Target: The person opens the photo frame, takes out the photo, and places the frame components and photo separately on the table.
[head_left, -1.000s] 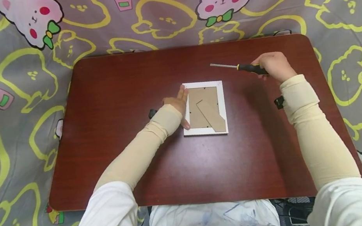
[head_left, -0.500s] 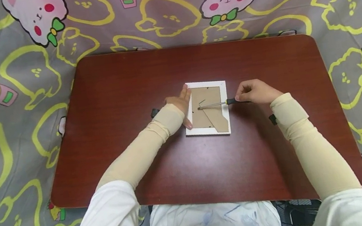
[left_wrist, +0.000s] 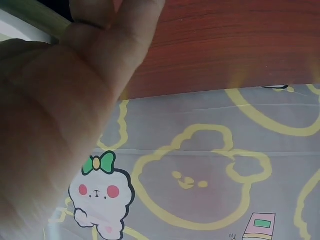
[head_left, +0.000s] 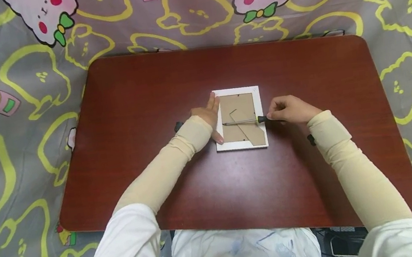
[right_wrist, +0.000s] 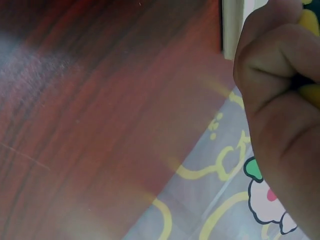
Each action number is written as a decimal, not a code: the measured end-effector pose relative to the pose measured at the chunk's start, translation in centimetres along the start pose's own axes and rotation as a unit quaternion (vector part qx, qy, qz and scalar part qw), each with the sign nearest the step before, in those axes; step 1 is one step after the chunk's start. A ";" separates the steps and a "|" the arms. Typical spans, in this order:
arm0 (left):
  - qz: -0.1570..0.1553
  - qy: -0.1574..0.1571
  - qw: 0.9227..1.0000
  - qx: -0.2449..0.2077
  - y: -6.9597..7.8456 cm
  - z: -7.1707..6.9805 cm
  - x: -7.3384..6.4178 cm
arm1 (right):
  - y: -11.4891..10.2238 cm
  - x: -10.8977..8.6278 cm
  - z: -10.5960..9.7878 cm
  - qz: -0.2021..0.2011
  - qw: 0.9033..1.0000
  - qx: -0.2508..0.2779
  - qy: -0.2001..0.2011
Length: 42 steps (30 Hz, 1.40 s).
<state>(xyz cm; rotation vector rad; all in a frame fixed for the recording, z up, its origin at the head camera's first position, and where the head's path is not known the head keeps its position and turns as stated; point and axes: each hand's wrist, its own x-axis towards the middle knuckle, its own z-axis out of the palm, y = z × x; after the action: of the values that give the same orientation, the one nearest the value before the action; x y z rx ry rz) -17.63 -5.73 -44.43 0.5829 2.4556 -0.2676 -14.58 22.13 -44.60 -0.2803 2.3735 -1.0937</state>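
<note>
A white picture frame [head_left: 242,144] lies on the table, its brown backing board [head_left: 231,135] and slanting stand leg [head_left: 254,135] facing up. Small dark tabs sit along the inner edge. My left hand [head_left: 206,116] rests on the frame's left border, fingers toward the top corner and thumb lower down. With my right hand [head_left: 288,108] I grip the black-and-yellow handle of a screwdriver [head_left: 244,121]. Its shaft runs leftward across the backing, the tip at the left inner edge near my left hand. Whether the tip touches a tab is too small to tell.
The dark red wooden table [head_left: 151,92] has rounded corners. A grey curtain [head_left: 191,36] with cartoon prints hangs close behind it and along both sides. My lap is at the front edge.
My right hand has come down and left from beyond the frame's right side, bringing the screwdriver over the backing and then its tip to the left inner edge. My left hand stays on the border.
</note>
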 end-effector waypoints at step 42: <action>0.039 0.010 0.997 -0.071 -1.2 0.4 1.7 | -1.8 3.1 -0.1 -0.080 0.981 -0.168 -0.060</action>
<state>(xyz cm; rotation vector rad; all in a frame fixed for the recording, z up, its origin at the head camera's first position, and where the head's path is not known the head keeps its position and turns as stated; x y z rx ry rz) -19.17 -6.32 -45.68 0.6208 2.4406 -0.0561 -17.34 19.82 -44.31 -0.6475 2.4502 -0.7121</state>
